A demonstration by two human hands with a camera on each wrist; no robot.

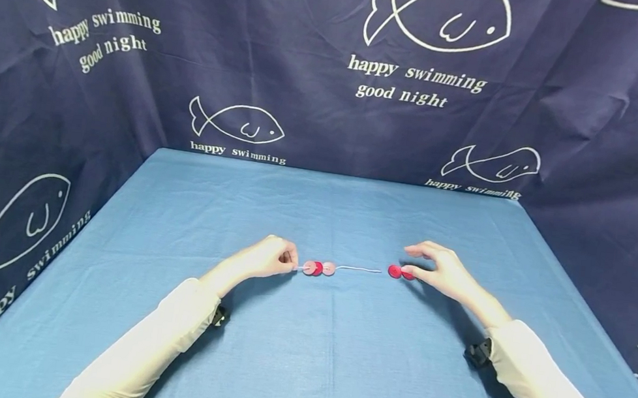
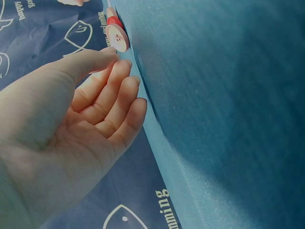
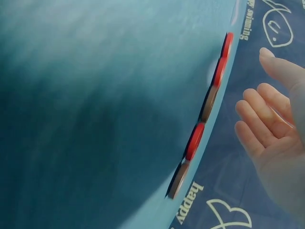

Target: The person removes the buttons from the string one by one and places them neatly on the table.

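Between thumb and forefinger, my left hand (image 1: 272, 257) pinches one end of a white cord (image 1: 359, 269). Two pink buttons (image 1: 329, 268) and a red one (image 1: 318, 268) sit on the cord close to those fingers. In the left wrist view a pale pink button (image 2: 117, 38) is nearest the thumb tip. My right hand (image 1: 442, 269) hovers by a red button (image 1: 395, 271), thumb and fingers apart, holding nothing visible. The right wrist view shows a row of red buttons (image 3: 194, 141) and brownish-pink buttons (image 3: 178, 180) on the cloth; the head view hides part of it behind this hand.
A blue cloth (image 1: 289, 353) covers the table. Dark blue curtains (image 1: 324, 48) with white fish drawings and lettering stand behind and at both sides. Each wrist carries a dark strap mount (image 1: 478, 354) below its white sleeve.
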